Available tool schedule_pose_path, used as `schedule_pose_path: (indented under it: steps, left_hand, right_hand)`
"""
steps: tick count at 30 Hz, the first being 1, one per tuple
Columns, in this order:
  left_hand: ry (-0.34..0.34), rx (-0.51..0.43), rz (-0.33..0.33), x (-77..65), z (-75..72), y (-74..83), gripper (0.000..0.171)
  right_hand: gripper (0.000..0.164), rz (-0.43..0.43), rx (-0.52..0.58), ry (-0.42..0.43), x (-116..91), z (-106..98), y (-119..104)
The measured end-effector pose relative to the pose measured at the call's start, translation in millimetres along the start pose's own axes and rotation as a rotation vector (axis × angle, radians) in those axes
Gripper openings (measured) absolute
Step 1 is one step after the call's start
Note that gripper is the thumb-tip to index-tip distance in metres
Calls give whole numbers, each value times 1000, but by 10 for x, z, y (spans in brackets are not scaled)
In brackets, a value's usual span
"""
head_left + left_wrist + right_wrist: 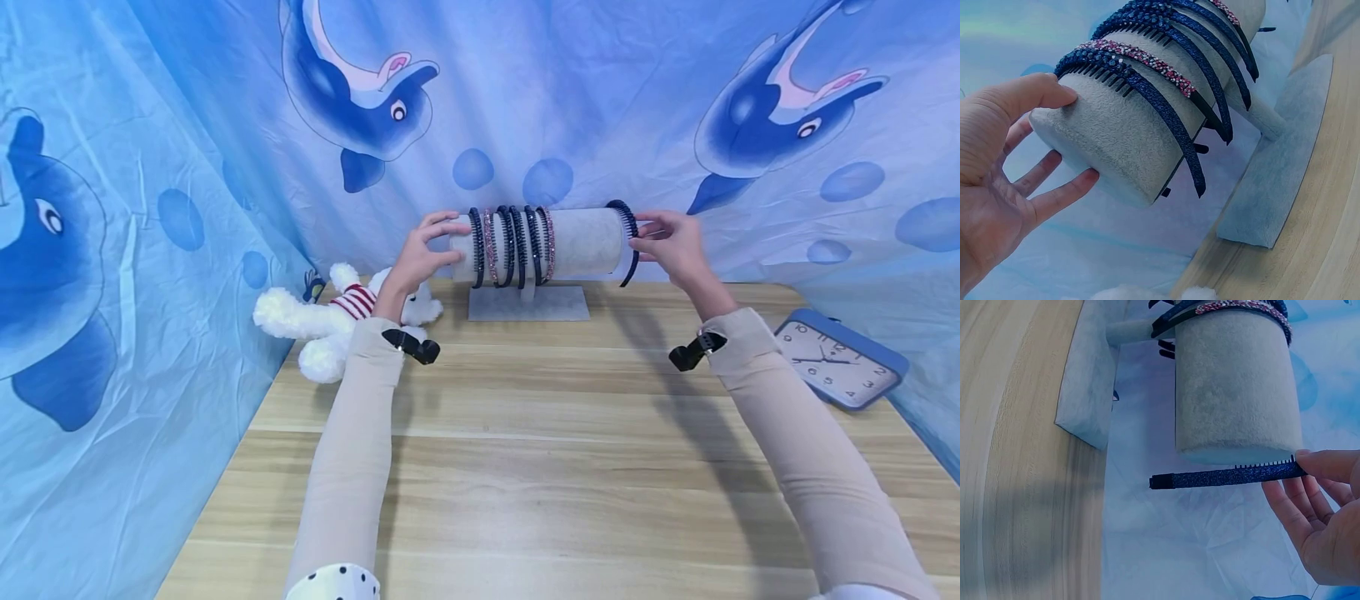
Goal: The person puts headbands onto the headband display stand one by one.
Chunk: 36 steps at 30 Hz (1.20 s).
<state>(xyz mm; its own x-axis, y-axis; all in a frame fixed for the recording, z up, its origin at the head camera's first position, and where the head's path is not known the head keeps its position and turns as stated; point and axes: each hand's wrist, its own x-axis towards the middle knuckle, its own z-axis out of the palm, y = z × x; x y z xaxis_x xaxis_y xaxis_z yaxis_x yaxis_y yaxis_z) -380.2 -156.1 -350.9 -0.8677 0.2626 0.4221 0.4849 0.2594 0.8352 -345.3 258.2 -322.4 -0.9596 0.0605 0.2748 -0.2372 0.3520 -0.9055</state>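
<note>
A grey velvet headband stand (583, 242) has a horizontal roll on a flat base (528, 305). Several headbands sit around the roll's left and middle part: dark blue glittery ones (1166, 115), and pink speckled ones (1141, 59). My left hand (423, 254) holds the roll's left end, thumb and fingers spread about its rim, as the left wrist view (1004, 162) shows. At the roll's right end my right hand (672, 243) pinches a dark blue headband (1222, 477) with comb teeth between thumb and fingers. That headband stands just beyond the roll's end face, its teeth close to the rim.
A white plush toy (322, 321) with a red-striped top lies left of the stand, beside my left forearm. A blue-framed clock (840, 358) lies at the right, near my right sleeve. Blue dolphin-print cloth (600, 100) hangs behind the wooden table (525, 467).
</note>
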Motion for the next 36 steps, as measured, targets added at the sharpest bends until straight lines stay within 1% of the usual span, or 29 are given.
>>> schedule_pose_path:
  steps: [5,9,11,13,15,20,23,26,30,33,36]
  left_hand:
    - [-13,-24,-34,-5,-8,32,41]
    - [-42,-50,-58,-37,-18,148,42]
    - [-52,-51,-67,-58,-25,214,43]
    - [-57,-46,-69,-67,-30,244,43]
    - [-56,-46,-66,-64,-30,222,43]
    - [-38,-49,-54,-23,-20,57,42]
    - [-25,-33,-57,-17,-21,-2,41]
    - [-16,-31,-50,-22,-23,-26,40]
    - [-12,-43,-31,-24,-19,-32,39]
    - [-12,-44,-28,-24,-14,-26,39]
    - [-14,-42,-39,-24,-9,-19,40]
  right_hand:
    - [46,-2,8,-5,14,65,-19]
    - [47,2,21,-7,15,95,-20]
    - [47,5,24,-5,12,104,-12]
    - [47,6,31,-4,8,116,-4]
    - [47,1,38,-7,3,126,7]
    - [47,-17,57,-18,1,158,24]
    - [47,-24,47,-29,7,168,35]
    - [47,-31,31,-52,13,154,44]
    - [49,-42,3,-102,19,91,21]
    - [49,-63,-37,-146,42,15,-34]
    - [47,-87,-81,-179,93,-67,-110]
